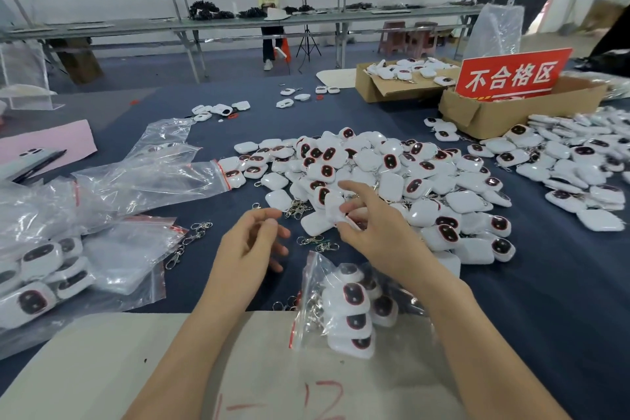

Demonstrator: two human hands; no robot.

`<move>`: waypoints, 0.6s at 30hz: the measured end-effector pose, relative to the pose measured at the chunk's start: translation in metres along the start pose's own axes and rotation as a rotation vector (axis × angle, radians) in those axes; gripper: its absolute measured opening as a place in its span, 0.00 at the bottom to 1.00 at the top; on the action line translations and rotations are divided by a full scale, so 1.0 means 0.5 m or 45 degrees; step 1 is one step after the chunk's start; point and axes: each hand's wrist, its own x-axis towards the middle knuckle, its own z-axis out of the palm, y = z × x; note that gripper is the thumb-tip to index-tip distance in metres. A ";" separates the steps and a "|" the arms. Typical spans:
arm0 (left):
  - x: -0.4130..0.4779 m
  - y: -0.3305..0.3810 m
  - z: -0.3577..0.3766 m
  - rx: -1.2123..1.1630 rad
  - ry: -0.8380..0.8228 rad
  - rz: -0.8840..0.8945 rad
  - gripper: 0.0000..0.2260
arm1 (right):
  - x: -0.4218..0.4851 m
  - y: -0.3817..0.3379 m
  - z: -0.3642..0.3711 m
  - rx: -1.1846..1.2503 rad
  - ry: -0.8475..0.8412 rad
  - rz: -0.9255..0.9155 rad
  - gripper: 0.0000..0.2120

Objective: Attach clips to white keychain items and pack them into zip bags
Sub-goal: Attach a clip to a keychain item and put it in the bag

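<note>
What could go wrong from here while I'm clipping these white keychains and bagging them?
The right hand holds one white keychain item at the near edge of the pile; if the grip slips, it may get lost among the rest. The part-filled zip bag lies between the forearms, so an arm sweep might drag or spill it. The loose clips lie bunched together and could snag when one is picked.

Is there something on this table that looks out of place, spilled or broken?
Nothing looks broken or spilled. Some metal clips lie loose on the blue cloth near the front, and a few white keychain items sit far from the main pile, toward the table's far side.
</note>
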 end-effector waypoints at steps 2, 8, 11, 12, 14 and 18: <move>-0.002 0.004 0.011 0.094 -0.100 0.043 0.08 | 0.001 -0.001 0.007 0.043 -0.016 -0.026 0.29; -0.001 0.015 0.028 0.078 -0.294 -0.049 0.19 | 0.001 -0.033 0.024 0.200 -0.109 -0.229 0.38; 0.007 0.016 0.023 0.067 -0.310 -0.087 0.14 | -0.002 -0.055 0.046 0.130 -0.166 -0.386 0.39; 0.010 0.015 0.022 0.049 -0.293 -0.093 0.10 | -0.004 -0.059 0.051 0.125 -0.196 -0.422 0.39; 0.012 0.016 0.020 -0.042 -0.245 -0.121 0.08 | -0.006 -0.062 0.055 0.168 -0.212 -0.444 0.37; 0.006 0.016 0.021 -0.226 -0.161 -0.116 0.10 | 0.000 -0.051 0.052 0.227 0.008 -0.235 0.25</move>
